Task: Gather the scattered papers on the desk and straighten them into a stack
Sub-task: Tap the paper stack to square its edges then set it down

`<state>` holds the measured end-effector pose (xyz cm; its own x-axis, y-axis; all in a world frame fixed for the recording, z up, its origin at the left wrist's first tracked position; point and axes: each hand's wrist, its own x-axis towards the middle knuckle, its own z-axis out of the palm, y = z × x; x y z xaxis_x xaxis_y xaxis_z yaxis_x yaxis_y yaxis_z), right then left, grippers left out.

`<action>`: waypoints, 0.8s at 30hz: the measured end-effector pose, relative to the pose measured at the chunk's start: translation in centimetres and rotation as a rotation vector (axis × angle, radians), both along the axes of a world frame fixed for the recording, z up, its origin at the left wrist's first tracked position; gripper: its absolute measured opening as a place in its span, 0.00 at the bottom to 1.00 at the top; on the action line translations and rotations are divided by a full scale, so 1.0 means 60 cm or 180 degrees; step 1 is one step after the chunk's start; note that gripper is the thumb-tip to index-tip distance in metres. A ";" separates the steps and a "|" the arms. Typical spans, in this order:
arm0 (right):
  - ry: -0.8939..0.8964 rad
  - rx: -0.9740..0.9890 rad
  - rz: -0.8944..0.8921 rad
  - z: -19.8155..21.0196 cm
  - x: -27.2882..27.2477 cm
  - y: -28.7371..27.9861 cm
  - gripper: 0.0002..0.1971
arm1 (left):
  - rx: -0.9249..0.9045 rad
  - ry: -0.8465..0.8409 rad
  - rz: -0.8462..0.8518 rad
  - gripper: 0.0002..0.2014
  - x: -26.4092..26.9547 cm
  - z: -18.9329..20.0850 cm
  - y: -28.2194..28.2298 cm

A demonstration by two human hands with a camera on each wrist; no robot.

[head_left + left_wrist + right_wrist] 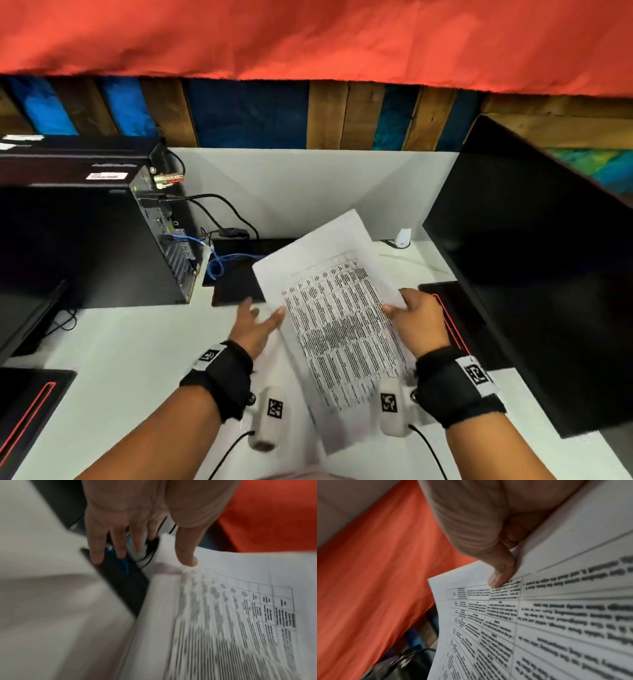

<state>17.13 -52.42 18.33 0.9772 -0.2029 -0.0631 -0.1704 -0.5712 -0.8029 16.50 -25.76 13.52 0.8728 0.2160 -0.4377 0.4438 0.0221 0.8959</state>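
A bundle of white papers [342,325], its top sheet printed with a dense table, is held slanting over the white desk [120,342]. A blank sheet sticks out past the top sheet at the far end. My right hand [400,308] pinches the bundle's right edge. In the right wrist view its thumb [498,577] presses on the printed sheet [539,628], and the fingers are hidden beneath. My left hand [263,308] is spread flat at the left edge. In the left wrist view the left hand [142,557] has its thumb tip [188,559] on the papers [223,615].
A black computer tower [102,240] with black and blue cables [219,263] stands at the left. A dark monitor [531,274] rises on the right. A black pad [236,281] lies behind the papers. A red-trimmed black mat [27,411] sits at the near left. Red cloth [308,34] hangs above.
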 end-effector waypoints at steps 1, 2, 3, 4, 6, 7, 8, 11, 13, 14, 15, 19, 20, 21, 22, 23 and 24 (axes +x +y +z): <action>0.0186 0.0286 -0.0163 -0.019 -0.001 -0.022 0.04 | -0.0245 0.0440 -0.0240 0.41 -0.012 -0.012 -0.029; 0.0329 0.0489 -0.0306 -0.037 0.000 -0.040 0.04 | -0.0453 0.0733 -0.0492 0.33 -0.023 -0.023 -0.051; 0.0455 0.0596 -0.0436 -0.054 -0.003 -0.057 0.09 | -0.0648 0.0881 -0.0690 0.24 -0.032 -0.031 -0.075; 0.0556 0.0632 -0.0497 -0.067 -0.009 -0.069 0.09 | -0.0776 0.0902 -0.0778 0.15 -0.040 -0.035 -0.093; 0.0692 0.0520 -0.0574 -0.086 -0.020 -0.094 0.03 | -0.0708 0.0842 -0.0836 0.02 -0.040 -0.050 -0.120; 0.0764 0.0468 -0.0603 -0.095 -0.024 -0.104 0.03 | -0.0591 0.0802 -0.0826 0.03 -0.034 -0.060 -0.128; 0.0840 0.0410 -0.0654 -0.105 -0.027 -0.115 0.03 | -0.0477 0.0804 -0.0880 0.05 -0.030 -0.067 -0.141; 0.1156 0.0145 -0.0810 -0.141 -0.023 -0.145 0.05 | -0.0164 0.0892 -0.1028 0.09 -0.025 -0.086 -0.176; 0.1284 -0.0123 -0.0841 -0.155 -0.023 -0.160 0.10 | 0.0192 0.0914 -0.1079 0.09 -0.023 -0.101 -0.198; 0.1316 -0.0217 -0.0831 -0.160 -0.023 -0.164 0.11 | 0.0216 0.0954 -0.1107 0.09 -0.025 -0.104 -0.207; 0.1340 -0.0298 -0.0838 -0.165 -0.023 -0.168 0.11 | 0.0101 0.1002 -0.1160 0.09 -0.027 -0.108 -0.217; 0.1400 -0.0443 -0.0872 -0.175 -0.019 -0.184 0.13 | -0.0303 0.1052 -0.1086 0.14 -0.030 -0.115 -0.242; 0.1404 -0.0492 -0.0872 -0.178 -0.018 -0.188 0.15 | -0.0361 0.1040 -0.1012 0.15 -0.029 -0.112 -0.242; 0.1412 -0.0532 -0.0873 -0.178 -0.019 -0.190 0.17 | -0.0411 0.1013 -0.0927 0.16 -0.030 -0.108 -0.241; 0.1426 -0.0599 -0.0852 -0.184 -0.019 -0.195 0.20 | -0.0436 0.1028 -0.0873 0.17 -0.032 -0.106 -0.237; 0.1456 -0.0657 -0.0824 -0.182 -0.020 -0.196 0.22 | -0.0486 0.1046 -0.0846 0.18 -0.034 -0.102 -0.230; 0.1478 -0.0744 -0.0777 -0.186 -0.021 -0.198 0.24 | -0.0520 0.1056 -0.0856 0.18 -0.035 -0.099 -0.222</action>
<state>15.84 -64.32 7.16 0.7809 -0.4792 -0.4007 -0.6241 -0.6244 -0.4696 14.42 -39.08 7.61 0.6952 -0.0943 -0.7126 0.7155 -0.0040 0.6986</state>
